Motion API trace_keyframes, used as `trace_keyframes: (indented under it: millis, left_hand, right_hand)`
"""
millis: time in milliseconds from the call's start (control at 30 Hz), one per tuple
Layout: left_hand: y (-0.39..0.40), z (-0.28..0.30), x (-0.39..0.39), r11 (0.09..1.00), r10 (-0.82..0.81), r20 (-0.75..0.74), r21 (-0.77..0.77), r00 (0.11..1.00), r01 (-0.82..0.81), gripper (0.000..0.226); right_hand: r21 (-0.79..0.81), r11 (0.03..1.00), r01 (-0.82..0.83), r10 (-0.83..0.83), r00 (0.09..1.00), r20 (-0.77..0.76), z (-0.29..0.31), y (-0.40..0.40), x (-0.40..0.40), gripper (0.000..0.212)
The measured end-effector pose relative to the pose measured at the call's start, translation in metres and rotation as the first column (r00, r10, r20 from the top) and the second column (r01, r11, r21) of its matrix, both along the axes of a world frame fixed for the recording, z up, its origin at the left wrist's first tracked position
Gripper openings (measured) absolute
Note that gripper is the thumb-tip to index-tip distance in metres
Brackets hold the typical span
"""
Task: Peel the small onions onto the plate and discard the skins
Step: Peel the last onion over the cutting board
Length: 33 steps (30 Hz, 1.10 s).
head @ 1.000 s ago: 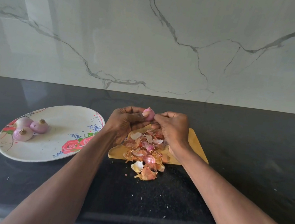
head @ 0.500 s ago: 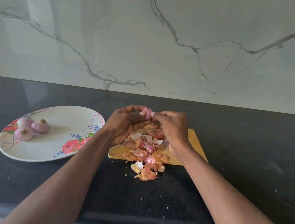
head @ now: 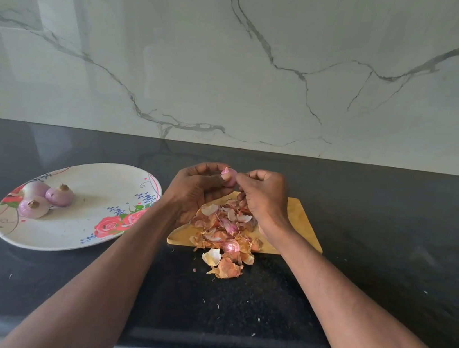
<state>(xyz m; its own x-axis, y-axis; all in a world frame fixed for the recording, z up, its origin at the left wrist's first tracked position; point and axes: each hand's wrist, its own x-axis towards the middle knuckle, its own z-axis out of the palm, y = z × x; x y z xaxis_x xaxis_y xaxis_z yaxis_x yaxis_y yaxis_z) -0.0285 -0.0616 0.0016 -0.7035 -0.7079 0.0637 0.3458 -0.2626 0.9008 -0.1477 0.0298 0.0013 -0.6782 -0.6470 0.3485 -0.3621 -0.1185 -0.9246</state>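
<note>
A pale marble wall [head: 267, 61] with grey veins rises behind a black speckled countertop [head: 233, 307], seen from the head camera, the only view there is. At about the centre of the counter lies a wooden cutting board [head: 300, 228], and on it a heap of onion skins [head: 223, 232], orange, pink and white, spills over the board's near edge toward 6 o'clock onto the counter. Above the far end of the heap, toward 12 o'clock, the two hands meet. The left hand [head: 195, 189] has its fingers curled round a small onion [head: 229, 176], pink and partly bare, held at the fingertips clear of the board. The right hand [head: 263, 197] is also curled, its thumb and forefinger closed against the onion's right side; whether they pinch a flap of skin or the onion itself is hard to make out at this angle. Out at 9 o'clock from the board, well apart from it, sits an oval white plate [head: 90, 231] with a rose pattern, and three peeled onions [head: 46, 198] lie clustered touching one another near its left end.
</note>
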Motion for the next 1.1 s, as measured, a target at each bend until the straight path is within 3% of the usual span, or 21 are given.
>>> trace_keyframes:
  millis: [167,400,533,700,833,1000,1100]
  left_hand:
    - [0.0,0.0039,0.0017,0.998,-0.014,0.001,0.065,1.0,0.014,0.014]
    - [0.0019,0.0087,0.0063,0.985,-0.008,-0.073,0.169,0.997,0.021,0.019]
    - [0.0006,0.0083,0.0052,0.982,0.041,-0.047,0.188,0.998,-0.031,0.016]
    - [-0.0011,0.0066,0.0043,0.985,0.055,0.002,0.162,0.998,-0.055,0.017]
    - [0.0016,0.0084,0.005,0.987,0.044,0.026,0.151,0.999,-0.048,0.017]
    - [0.001,0.01,0.0059,0.99,0.05,0.083,0.126,0.995,-0.06,0.02]
    - [0.0,0.0091,0.0063,0.992,0.05,0.13,0.106,0.99,-0.064,0.023]
  right_hand:
    - [0.017,1.0,0.02,-0.021,1.0,0.021,-0.0017,-0.001,-0.0033,0.026]
    - [0.072,0.995,0.071,-0.064,0.994,-0.086,-0.0051,-0.0039,-0.0069,0.036]
    - [0.023,0.998,0.054,-0.049,0.981,-0.188,-0.0004,-0.0003,-0.005,0.006]
    - [-0.059,0.998,-0.011,-0.006,0.96,-0.28,0.0036,0.0051,-0.0017,0.015]
    - [-0.02,0.996,-0.082,0.073,0.957,-0.282,0.0022,0.0023,-0.0016,0.026]
    - [0.007,0.993,-0.117,0.109,0.909,-0.403,0.0014,0.0014,-0.0015,0.034]
    - [0.025,0.99,-0.138,0.134,0.884,-0.448,0.0005,0.0007,-0.0021,0.029]
